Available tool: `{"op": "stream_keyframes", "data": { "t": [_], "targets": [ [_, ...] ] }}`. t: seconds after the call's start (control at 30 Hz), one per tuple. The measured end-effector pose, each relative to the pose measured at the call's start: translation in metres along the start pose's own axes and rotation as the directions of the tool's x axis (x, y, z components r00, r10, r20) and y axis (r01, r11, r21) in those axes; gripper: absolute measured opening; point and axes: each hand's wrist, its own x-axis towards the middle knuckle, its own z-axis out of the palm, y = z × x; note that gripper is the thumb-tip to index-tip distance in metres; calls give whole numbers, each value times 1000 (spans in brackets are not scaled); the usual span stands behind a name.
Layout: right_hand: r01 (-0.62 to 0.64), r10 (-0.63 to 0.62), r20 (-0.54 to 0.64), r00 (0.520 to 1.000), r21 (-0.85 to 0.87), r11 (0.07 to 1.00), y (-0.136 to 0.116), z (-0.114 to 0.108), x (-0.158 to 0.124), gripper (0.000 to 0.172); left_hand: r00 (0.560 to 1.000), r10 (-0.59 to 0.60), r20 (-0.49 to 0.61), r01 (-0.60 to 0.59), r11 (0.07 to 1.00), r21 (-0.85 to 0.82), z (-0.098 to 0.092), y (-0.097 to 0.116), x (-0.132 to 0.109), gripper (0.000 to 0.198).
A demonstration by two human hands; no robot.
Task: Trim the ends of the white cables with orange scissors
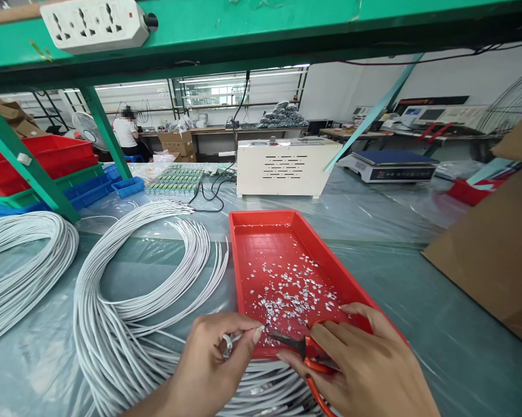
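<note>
My left hand [215, 362] pinches the end of a thin white cable [227, 346] between thumb and forefinger, over the near edge of a red tray [254, 237]. In my right hand [367, 368] is a pair of scissors [289, 341] with orange handles, its dark blades pointing left at the cable end. The blade tips are close to my left fingertips; whether they touch the cable I cannot tell. Small silvery scraps [287, 292] lie scattered over the tray's bottom. More white cables [265, 388] run beneath both hands in front of the tray.
A big coil of white cables [91, 295] lies left of the tray, with another coil [65, 243] beyond it. Behind stand a cream metal box [287, 168] and a scale [391, 165]. Cardboard [491, 249] leans in at right. A green beam [287, 29] crosses overhead. A person [125, 132] sits far back.
</note>
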Motion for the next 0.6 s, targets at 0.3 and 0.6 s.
{"op": "stream_keyframes", "data": {
  "t": [0.3,0.6],
  "targets": [
    [54,-53,17,998,-20,998,2,-3,1,41,994,109,-34,-106,992,68,-1,6,0,17],
    [109,-111,51,993,27,994,13,0,3,41,996,64,57,-65,998,3,-2,6,4,18]
  ]
}}
